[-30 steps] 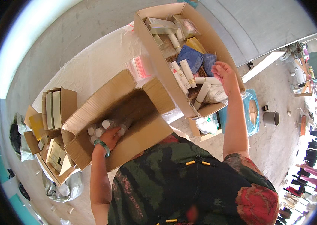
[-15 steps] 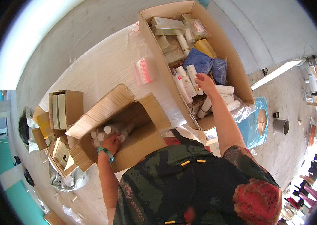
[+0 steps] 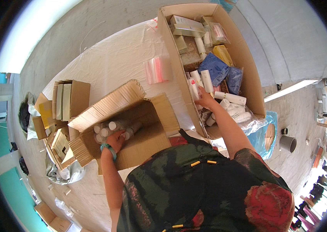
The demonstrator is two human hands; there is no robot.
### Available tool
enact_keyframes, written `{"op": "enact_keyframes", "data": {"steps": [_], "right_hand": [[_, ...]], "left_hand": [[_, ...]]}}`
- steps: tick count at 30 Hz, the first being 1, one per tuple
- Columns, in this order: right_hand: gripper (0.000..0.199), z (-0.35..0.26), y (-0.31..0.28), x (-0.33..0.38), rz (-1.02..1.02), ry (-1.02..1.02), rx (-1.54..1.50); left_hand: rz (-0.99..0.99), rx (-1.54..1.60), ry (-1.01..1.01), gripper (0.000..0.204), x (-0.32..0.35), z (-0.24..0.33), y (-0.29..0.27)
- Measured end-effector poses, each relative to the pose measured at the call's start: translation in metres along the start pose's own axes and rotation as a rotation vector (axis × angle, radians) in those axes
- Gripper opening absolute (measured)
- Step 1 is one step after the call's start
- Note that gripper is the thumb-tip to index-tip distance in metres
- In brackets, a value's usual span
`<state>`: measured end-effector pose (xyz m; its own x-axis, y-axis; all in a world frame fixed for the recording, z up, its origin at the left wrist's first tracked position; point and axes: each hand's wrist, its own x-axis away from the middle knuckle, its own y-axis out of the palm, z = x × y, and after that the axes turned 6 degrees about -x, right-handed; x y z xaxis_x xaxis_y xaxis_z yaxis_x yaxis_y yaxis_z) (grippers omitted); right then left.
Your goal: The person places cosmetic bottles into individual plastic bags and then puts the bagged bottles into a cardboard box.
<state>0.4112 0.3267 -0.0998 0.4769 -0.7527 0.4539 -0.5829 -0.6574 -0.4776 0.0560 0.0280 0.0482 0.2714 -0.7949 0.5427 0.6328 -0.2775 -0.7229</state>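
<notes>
"Head view: where are the hands working?"

"Left hand (image 3: 115,141) is reaching into the small carton (image 3: 148,150), left of the frame's centre, where its fingers are touching capped bottles (image 3: 114,125). The fingers are curling, but I can't tell whether they're gripping one."

"And the right hand (image 3: 207,101)?"

"It's reaching into the big carton (image 3: 249,69), upper right of the frame. Thumb and fingers are parting beside the white tubes (image 3: 207,80); whether they're pinching one, I can't tell."

"How would you be handling that?"

"The tubes are lying close together, so I'd be picking one by its sides and lifting it straight, clear of the blue packets (image 3: 214,67). On the left, a light touch is probably preventing the bottles from toppling."
</notes>
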Motion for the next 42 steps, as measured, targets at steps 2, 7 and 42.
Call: {"op": "enact_keyframes", "data": {"steps": [2,7,42], "right_hand": [[0.084,0.004,-0.001,0.003,0.049,-0.067,0.087],[0.059,0.008,-0.023,0.018,0.145,0.02,-0.123],[0.052,0.003,-0.101,-0.004,-0.164,0.44,0.962]], "left_hand": [[-0.004,0.033,-0.014,0.034,0.0,0.006,-0.003],[-0.017,0.001,0.02,0.033,-0.002,-0.002,-0.002],[0.007,0.011,0.09,0.033,-0.002,-0.015,-0.001]]}}
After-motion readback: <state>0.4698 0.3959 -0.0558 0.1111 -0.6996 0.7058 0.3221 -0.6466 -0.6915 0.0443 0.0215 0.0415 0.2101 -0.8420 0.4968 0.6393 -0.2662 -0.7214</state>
